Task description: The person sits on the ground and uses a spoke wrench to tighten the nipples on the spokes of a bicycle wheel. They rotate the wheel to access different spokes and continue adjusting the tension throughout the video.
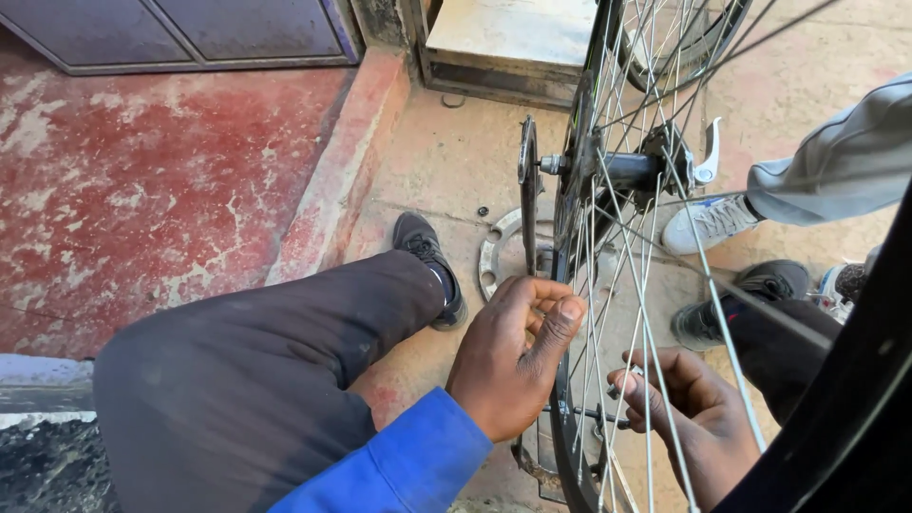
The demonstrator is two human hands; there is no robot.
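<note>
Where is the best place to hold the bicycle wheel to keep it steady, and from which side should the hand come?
Probably the rim near its lower part, beside the left hand. The wheel stands upright and edge-on, so a hand can come from the left and wrap the narrow rim. The thin, crowded spokes and the hub offer less leverage.

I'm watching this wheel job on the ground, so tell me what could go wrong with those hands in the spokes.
Left hand and right hand work among the spokes; if the wheel turned, fingers could be pinched. The small part at the right fingertips might drop onto the floor and roll off. Another person's white shoe is close enough to bump the wheel.
</note>
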